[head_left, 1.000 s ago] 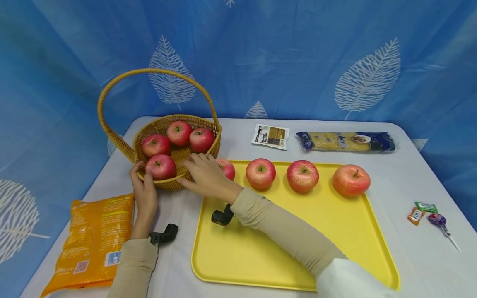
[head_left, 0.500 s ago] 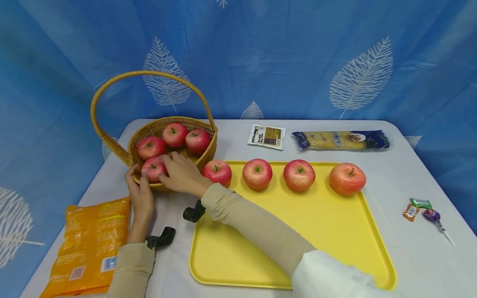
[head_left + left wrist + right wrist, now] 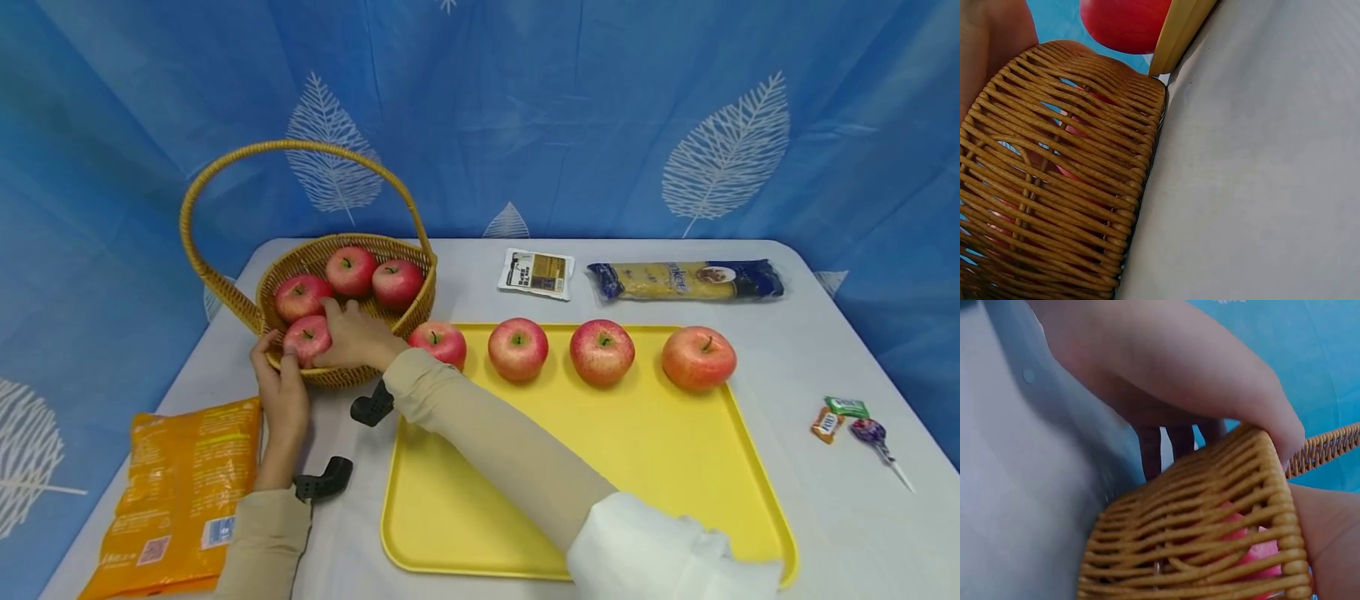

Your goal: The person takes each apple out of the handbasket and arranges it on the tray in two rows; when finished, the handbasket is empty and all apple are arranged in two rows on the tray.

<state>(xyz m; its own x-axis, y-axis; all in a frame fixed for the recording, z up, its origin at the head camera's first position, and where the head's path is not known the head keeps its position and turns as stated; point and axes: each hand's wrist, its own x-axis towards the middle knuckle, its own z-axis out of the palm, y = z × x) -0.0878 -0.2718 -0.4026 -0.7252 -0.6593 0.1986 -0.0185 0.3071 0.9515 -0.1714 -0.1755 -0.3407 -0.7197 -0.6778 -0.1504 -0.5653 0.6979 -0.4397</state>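
Observation:
A wicker basket (image 3: 345, 375) with a tall arched handle holds several red apples. My left hand (image 3: 283, 392) grips its front left rim, with the thumb beside the front apple (image 3: 306, 337). In the left wrist view, part of that hand (image 3: 997, 44) shows against the woven side (image 3: 1066, 162). My right hand (image 3: 356, 337) reaches over the front rim into the basket, at the right side of the front apple. From the right wrist, the hand (image 3: 1172, 369) arches over the rim, its fingertips hidden behind the weave. Whether it pinches the apple cannot be seen.
A yellow tray (image 3: 562, 500) carries a row of apples (image 3: 518, 350) along its far edge. An orange packet (image 3: 187, 492) lies at left. Behind are a white pouch (image 3: 536, 273) and a long yellow-blue package (image 3: 686, 281). Small candies (image 3: 827, 425) and a lollipop (image 3: 868, 431) lie right.
My right hand has moved left inside the basket, from its front right side to the front apple. The left hand stays at the rim. The view has shifted slightly.

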